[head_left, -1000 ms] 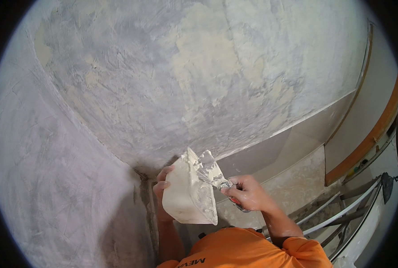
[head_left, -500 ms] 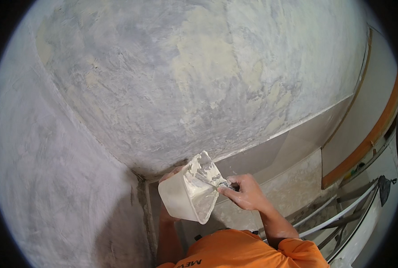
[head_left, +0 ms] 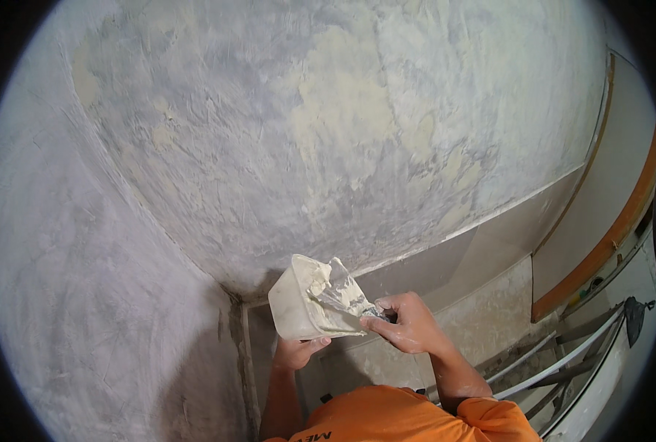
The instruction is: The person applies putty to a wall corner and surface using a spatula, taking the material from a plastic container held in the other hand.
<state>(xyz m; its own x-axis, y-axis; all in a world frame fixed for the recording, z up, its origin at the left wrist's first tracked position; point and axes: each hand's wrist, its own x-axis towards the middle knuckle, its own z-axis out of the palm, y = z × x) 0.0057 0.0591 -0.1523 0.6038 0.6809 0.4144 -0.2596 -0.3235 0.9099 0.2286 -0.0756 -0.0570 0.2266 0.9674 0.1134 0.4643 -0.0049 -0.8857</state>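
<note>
My left hand (head_left: 297, 353) grips the underside of a white plastic tub (head_left: 291, 305), which is tilted with its mouth toward the right. Pale cream putty (head_left: 320, 281) coats the inside and the rim. In my right hand (head_left: 410, 324) is a putty knife (head_left: 335, 295), its dark handle pinched between thumb and fingers. The wide blade lies across the tub's mouth, smeared with putty. White residue marks the fingers of the right hand. Most of the left hand's fingers are hidden behind the tub.
A grey wall (head_left: 225, 140) with cream putty patches rises ahead, meeting the left wall (head_left: 114, 295) at a corner. Below it runs a smooth grey band (head_left: 424, 261). An orange-edged panel (head_left: 597, 184) and metal rails (head_left: 563, 353) stand at right.
The tub has turned so its mouth faces more to the right, and my left hand now shows beneath it. The putty knife's blade has shifted across the opening.
</note>
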